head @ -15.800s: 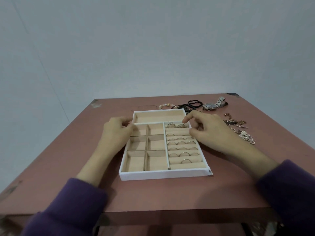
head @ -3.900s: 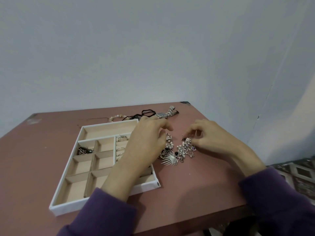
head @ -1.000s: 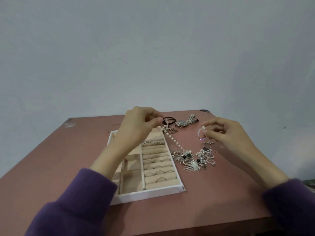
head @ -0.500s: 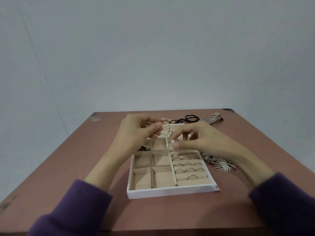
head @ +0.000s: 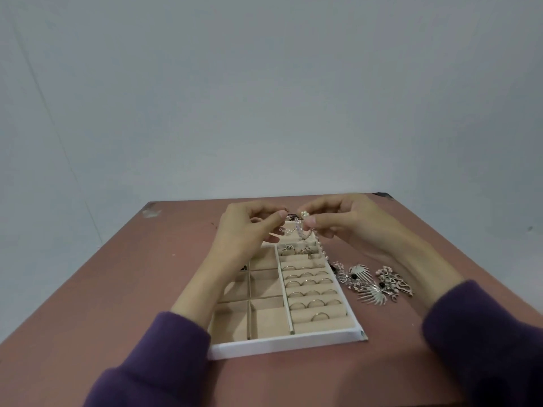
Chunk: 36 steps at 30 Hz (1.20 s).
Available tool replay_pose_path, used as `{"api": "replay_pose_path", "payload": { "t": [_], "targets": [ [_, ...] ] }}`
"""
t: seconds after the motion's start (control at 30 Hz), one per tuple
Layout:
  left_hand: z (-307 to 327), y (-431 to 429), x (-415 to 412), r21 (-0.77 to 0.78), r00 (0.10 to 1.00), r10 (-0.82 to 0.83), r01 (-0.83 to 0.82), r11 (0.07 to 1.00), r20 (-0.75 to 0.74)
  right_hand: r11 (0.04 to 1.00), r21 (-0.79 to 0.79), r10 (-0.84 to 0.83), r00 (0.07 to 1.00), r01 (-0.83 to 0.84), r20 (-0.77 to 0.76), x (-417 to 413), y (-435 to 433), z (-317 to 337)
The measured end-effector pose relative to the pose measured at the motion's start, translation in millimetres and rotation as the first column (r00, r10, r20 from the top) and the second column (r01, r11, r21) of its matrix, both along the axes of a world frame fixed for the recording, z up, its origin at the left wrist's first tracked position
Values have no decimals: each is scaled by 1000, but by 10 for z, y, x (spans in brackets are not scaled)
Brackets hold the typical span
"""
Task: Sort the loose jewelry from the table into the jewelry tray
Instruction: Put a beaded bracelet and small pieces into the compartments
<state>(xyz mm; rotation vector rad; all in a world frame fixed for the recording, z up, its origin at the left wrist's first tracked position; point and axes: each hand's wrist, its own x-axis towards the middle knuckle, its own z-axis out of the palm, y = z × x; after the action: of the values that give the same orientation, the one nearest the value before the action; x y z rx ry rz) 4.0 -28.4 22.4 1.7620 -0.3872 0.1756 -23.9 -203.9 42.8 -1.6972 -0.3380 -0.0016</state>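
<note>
1. My left grip (head: 249, 227) and right grip (head: 340, 220) both pinch the white pearl bead string (head: 302, 230).
2. It hangs over the far end of the white tray with tan cloth pockets (head: 282, 345).
3. It looks light, floppy and easy to break, so I should hold the beads gently near each end.

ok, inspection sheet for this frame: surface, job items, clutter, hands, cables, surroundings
Surface: reddish-brown table, scuffed at the far left corner.
Job's things: white jewelry tray with beige compartments; rings slotted in its right rows; bead strand hanging over the tray's far end; ornate silver pieces loose on the table right of the tray.
Clutter: nothing seen.
Grippers: left hand and right hand each pinch the bead strand, raised above the tray.
Cables: nothing seen.
Surroundings: plain pale wall; purple sleeves in the foreground.
</note>
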Motion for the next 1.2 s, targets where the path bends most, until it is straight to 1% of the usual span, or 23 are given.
{"api": "replay_pose_path", "payload": {
  "t": [0.1,0.17,0.23,0.3,0.37,0.43,0.57,0.67,0.8,0.87,0.9,1.0,1.13,1.2],
  "targets": [
    [-7,-24,23,-2,1000,-3,3,1000,-8,992,127,19,999,-16,-28,35,-65,40],
    [-7,-14,38,-3,1000,-2,2,1000,-12,982,187,3,1000,2,-26,41,-152,81],
    [-6,10,48,-13,1000,8,-8,1000,-17,979,198,-37,999,39,-14,32,-261,139],
    [-11,45,55,-24,1000,24,-25,999,-19,981,171,-95,995,92,12,20,-380,195],
    [-20,85,61,-31,999,31,-31,999,-13,984,102,-152,987,147,42,22,-500,237],
    [-26,125,72,-28,999,33,-33,999,-4,978,-3,-207,977,208,53,30,-618,247],
    [-38,196,93,7,998,62,-62,998,10,919,-265,-289,956,292,51,48,-785,150],
    [-47,249,82,45,997,75,-76,996,29,869,-399,-307,951,293,30,64,-795,-1],
    [-73,320,55,97,995,91,-96,991,50,808,-538,-279,960,240,9,48,-744,-118],
    [-92,348,50,119,993,103,-109,987,53,776,-585,-273,962,236,25,26,-710,-101],
    [-100,358,46,132,993,105,-110,985,49,761,-594,-281,958,259,57,23,-692,-85],
    [-126,354,28,196,994,81,-94,976,74,758,-545,-316,932,360,176,33,-603,-40],
    [-177,333,45,319,986,61,-109,942,157,851,-353,-343,920,390,190,61,-359,-29],
    [-197,328,61,404,980,38,-117,907,197,863,-292,-370,910,412,188,86,-250,-27]
  ]
}}
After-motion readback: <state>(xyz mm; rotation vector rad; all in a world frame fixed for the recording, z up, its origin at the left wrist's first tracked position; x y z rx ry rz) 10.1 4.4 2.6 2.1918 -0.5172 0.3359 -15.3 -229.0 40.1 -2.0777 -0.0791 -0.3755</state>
